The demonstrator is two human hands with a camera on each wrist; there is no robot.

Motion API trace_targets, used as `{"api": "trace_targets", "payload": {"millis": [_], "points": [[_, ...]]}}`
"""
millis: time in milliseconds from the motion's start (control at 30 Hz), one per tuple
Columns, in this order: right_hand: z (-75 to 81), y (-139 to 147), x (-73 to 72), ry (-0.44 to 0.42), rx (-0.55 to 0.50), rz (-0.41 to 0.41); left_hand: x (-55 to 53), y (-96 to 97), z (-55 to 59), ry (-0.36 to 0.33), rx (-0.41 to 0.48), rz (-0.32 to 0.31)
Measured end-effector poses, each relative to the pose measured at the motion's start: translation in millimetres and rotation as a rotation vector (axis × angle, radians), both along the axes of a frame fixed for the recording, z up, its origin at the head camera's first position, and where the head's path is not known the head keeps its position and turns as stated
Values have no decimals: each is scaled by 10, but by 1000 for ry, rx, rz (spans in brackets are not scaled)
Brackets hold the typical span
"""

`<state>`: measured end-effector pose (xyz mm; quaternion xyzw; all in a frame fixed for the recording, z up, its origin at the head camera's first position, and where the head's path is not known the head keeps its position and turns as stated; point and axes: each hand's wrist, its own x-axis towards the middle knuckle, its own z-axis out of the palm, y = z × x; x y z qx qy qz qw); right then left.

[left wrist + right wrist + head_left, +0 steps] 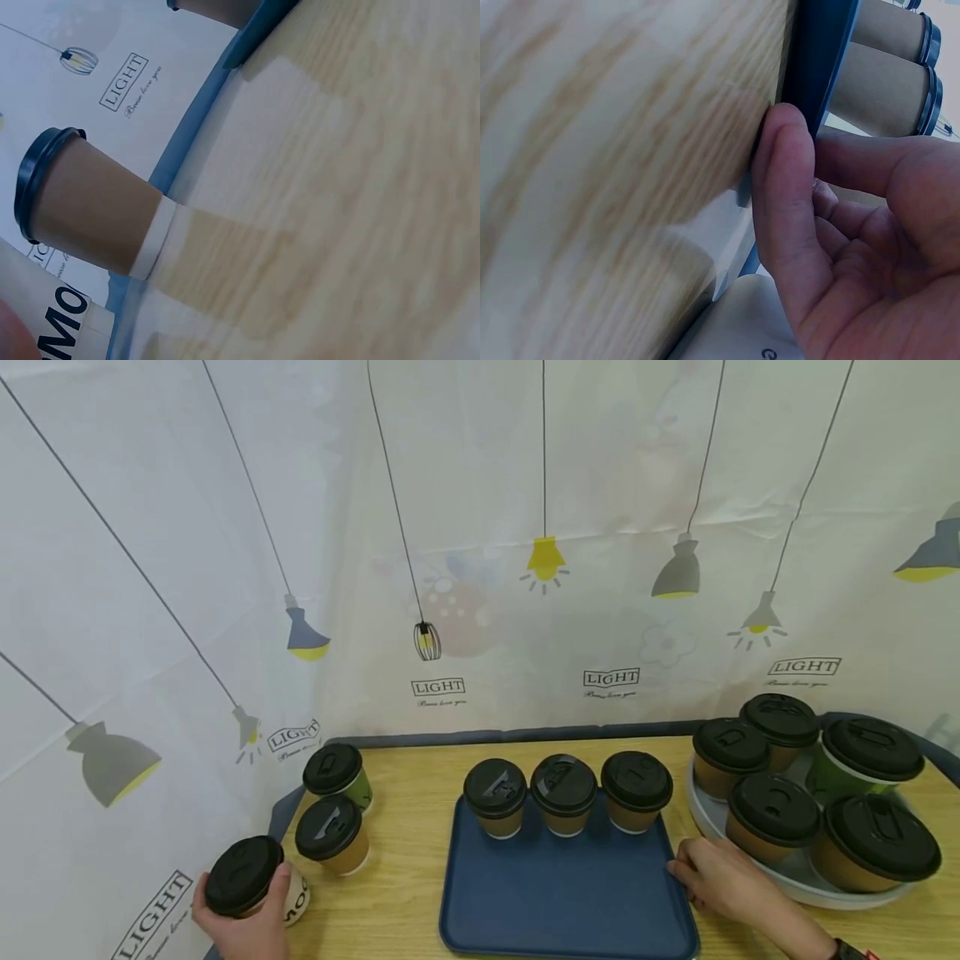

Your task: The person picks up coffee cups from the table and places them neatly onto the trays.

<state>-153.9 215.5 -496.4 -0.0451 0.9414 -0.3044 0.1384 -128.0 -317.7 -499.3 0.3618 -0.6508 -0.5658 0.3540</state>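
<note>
At the left, my left hand (251,927) grips a white paper cup (297,900) with a black lid and dark lettering. Its thumb and fingers wrap around the sides near the lid. A brown cup (97,202) stands close by it in the left wrist view. My right hand (723,881) pinches the right rim of a blue tray (562,893). In the right wrist view, the thumb and a finger (786,165) meet at the tray's edge (817,67). Three brown cups with black lids, one of them a middle cup (564,795), line the tray's far side.
A green cup (360,789) and a brown cup (348,852) stand at the left by the wall. At the right, a round pale tray (840,897) carries several lidded cups, one of them green (832,777). A printed cloth (510,635) hangs behind the wooden table (382,910).
</note>
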Motion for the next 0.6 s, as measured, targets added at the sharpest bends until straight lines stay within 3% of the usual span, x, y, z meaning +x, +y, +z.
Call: {"api": "trace_targets", "payload": {"millis": [167, 300, 600], "points": [[0, -1, -2, 2, 4, 4, 66, 1, 135, 20, -32, 26], [1, -6, -3, 0, 5, 6, 97, 55, 300, 49, -5, -3], [0, -7, 7, 6, 6, 0, 117, 318, 578, 310, 30, -89]]}}
